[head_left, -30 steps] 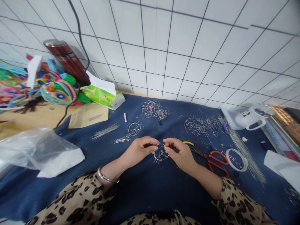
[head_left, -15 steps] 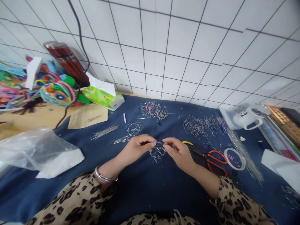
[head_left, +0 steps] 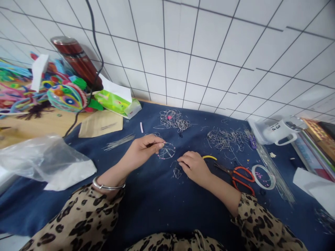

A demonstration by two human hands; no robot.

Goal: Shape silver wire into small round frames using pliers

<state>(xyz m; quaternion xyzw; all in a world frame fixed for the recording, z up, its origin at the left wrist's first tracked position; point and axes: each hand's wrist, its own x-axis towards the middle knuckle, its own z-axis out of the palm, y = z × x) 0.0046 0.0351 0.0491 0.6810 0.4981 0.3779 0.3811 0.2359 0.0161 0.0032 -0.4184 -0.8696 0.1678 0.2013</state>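
My left hand (head_left: pixel 140 153) pinches the edge of a round wire frame (head_left: pixel 166 151) between thumb and fingertips; small pink beads dot its rim. My right hand (head_left: pixel 195 169) is lower and to the right, its fingers closed together. A smaller tangle of bent wire (head_left: pixel 177 172) reaches up to those right fingertips and looks pinched there, though the grip itself is hidden. Behind my left hand, another wire piece (head_left: pixel 154 134) is mostly covered. Beyond my right hand are a yellow-handled tool (head_left: pixel 209 157), largely hidden, and orange-handled scissors (head_left: pixel 243 174).
Wire heaps (head_left: pixel 174 120) (head_left: pixel 225 139) lie farther back on the blue cloth (head_left: pixel 157 216). Straight wires (head_left: pixel 119 142) lie left, and longer ones (head_left: pixel 274 174) right. A round bead dish (head_left: pixel 273 183), a white mug (head_left: pixel 278 132) and a plastic bag (head_left: pixel 49 160) flank the work area.
My hands have moved apart. The left has shifted left and up with the beaded round frame, now separate from the smaller wire tangle by my right hand. The view has shifted slightly.
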